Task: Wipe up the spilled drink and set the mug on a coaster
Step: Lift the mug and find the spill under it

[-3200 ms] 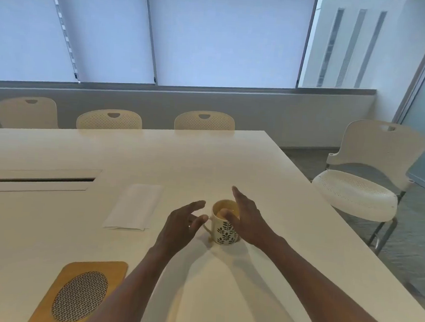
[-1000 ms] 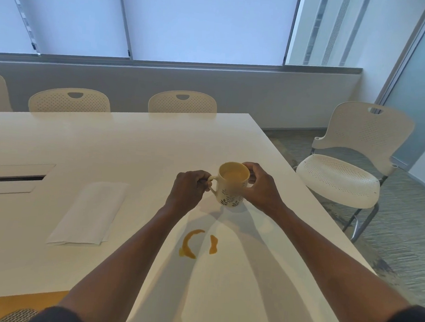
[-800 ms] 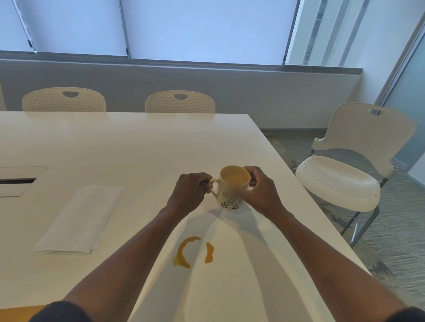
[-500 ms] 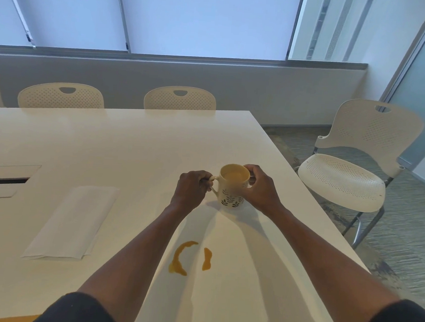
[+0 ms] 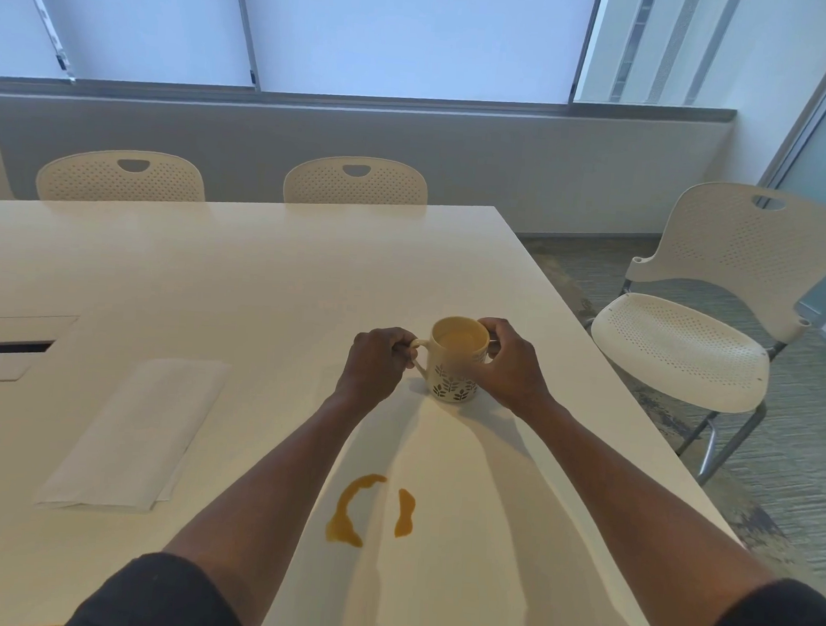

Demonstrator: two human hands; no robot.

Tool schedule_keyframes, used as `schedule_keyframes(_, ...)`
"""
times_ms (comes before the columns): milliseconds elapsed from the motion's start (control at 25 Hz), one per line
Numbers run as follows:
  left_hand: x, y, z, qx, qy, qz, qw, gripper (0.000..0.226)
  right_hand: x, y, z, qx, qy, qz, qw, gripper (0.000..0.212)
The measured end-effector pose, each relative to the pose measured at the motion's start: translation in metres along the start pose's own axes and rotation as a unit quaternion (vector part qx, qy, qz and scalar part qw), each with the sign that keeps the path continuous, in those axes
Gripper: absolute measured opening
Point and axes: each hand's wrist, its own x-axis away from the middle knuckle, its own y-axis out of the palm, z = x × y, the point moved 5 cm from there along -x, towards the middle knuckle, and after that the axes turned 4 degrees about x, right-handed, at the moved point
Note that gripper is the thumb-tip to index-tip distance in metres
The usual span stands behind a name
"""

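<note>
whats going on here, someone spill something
Yes. A person holds a leaf-patterned mug with both hands: the left hand at its handle, the right hand around its side. It stands on the white table, still with drink in it. Nearer the person, two orange streaks of spill lie unwiped. A folded white napkin lies untouched to the left. No coaster is clearly in view.
</note>
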Motion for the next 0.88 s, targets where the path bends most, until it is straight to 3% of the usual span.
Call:
schedule_keyframes(520,0.003,0.001,-0.006,0.002,-0.004,0.008,1.000,0.015,0.003,0.007,0.001,0.022,-0.035,-0.014,0.999,0.078)
schedule_keyframes(680,0.004,0.000,-0.007,-0.007,-0.015,-0.012,1.000,0.023,0.004,0.009,0.001,0.037,-0.033,-0.019,0.999,0.078)
schedule_keyframes(880,0.016,-0.011,-0.014,-0.060,-0.071,-0.067,0.993,0.048,0.013,0.004,-0.005,0.073,-0.025,-0.012,0.997,0.099)
